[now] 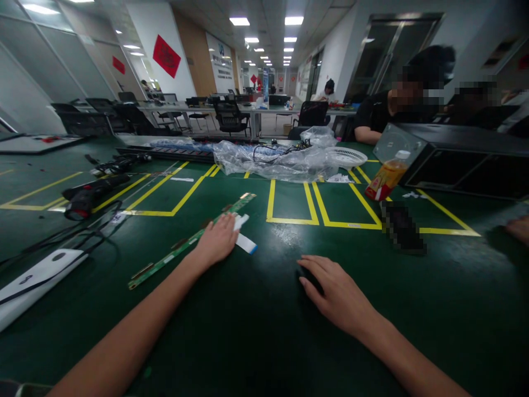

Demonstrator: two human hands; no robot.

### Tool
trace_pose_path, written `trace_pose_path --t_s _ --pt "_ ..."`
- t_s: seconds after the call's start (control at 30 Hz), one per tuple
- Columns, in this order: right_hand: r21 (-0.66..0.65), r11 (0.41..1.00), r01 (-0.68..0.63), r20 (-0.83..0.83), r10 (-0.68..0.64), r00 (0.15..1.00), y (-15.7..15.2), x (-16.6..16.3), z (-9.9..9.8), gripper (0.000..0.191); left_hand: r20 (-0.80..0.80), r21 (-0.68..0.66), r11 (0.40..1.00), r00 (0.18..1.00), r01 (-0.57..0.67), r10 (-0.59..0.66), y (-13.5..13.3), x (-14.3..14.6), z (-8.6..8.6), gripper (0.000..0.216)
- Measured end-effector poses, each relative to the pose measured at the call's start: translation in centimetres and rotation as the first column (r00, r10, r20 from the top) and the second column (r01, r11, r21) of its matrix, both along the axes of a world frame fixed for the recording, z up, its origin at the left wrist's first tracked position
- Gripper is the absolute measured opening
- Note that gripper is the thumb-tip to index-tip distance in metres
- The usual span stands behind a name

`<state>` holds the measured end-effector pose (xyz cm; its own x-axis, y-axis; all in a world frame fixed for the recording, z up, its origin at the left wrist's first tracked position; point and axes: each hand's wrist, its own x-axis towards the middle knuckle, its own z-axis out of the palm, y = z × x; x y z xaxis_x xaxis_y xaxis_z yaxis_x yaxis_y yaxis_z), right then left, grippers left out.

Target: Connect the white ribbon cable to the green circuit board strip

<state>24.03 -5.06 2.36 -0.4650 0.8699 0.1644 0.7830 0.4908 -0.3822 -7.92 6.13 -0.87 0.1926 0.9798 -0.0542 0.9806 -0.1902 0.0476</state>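
A long, narrow green circuit board lies slantwise on the green table mat. My left hand is closed over its middle, with the fingers bent and their tips partly hidden. White flat ribbon cable with a blue end sticks out from beside those fingers; how it joins the board is covered. To the right, my right hand rests low over the mat, thumb apart from the curved fingers. Dark shadow fills the gap under its palm, and nothing can be seen held there.
Clear plastic wrapping and a white basket lie along the back. On the right are a drink bottle, a blurred dark object and a large black case. A black-and-red tool and a white panel lie left. A person sits opposite.
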Motion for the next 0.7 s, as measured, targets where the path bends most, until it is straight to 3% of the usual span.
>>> trace_pose_path --t_s 0.07,0.13,0.23,0.33,0.47,0.57,0.63,0.7 --pt "-0.010 1.000 -0.006 0.002 0.006 1.000 0.1 0.1 0.0 0.039 -0.007 -0.008 0.972 0.972 -0.236 0.236 1.7 -3.8 0.0 0.066" --pt "-0.003 1.000 -0.005 -0.003 0.005 1.000 0.1 0.2 -0.2 0.038 -0.003 -0.013 0.924 0.924 -0.383 0.383 2.8 -6.8 0.0 0.070" --pt "0.011 1.000 -0.001 -0.024 0.001 1.000 0.1 0.3 -0.4 0.038 0.013 -0.011 0.885 0.885 -0.466 0.466 3.4 -9.1 -0.2 0.075" --pt "0.006 1.000 -0.002 -0.032 0.003 0.999 0.1 0.3 -0.4 0.037 0.015 0.009 0.889 0.889 -0.457 0.457 3.4 -9.1 -0.5 0.074" --pt "-0.006 1.000 -0.001 -0.014 0.001 1.000 0.1 0.2 -0.2 0.038 -0.007 0.011 0.952 0.952 -0.307 0.307 2.9 -7.3 -0.2 0.069" --pt "-0.017 1.000 0.001 -0.004 -0.001 1.000 0.1 0.1 -0.2 0.039 0.003 -0.004 0.998 0.998 -0.069 0.069 1.6 -4.0 0.4 0.065" --pt "-0.013 1.000 -0.001 0.000 0.001 1.000 0.0 -0.1 -0.4 0.041 0.036 -0.012 0.989 0.988 0.150 -0.149 -0.1 -0.8 0.7 0.062" --pt "-0.008 1.000 -0.013 0.010 0.013 1.000 -0.1 -0.3 -0.6 0.046 0.083 -0.012 0.927 0.924 0.374 -0.372 -2.1 2.7 0.8 0.061"
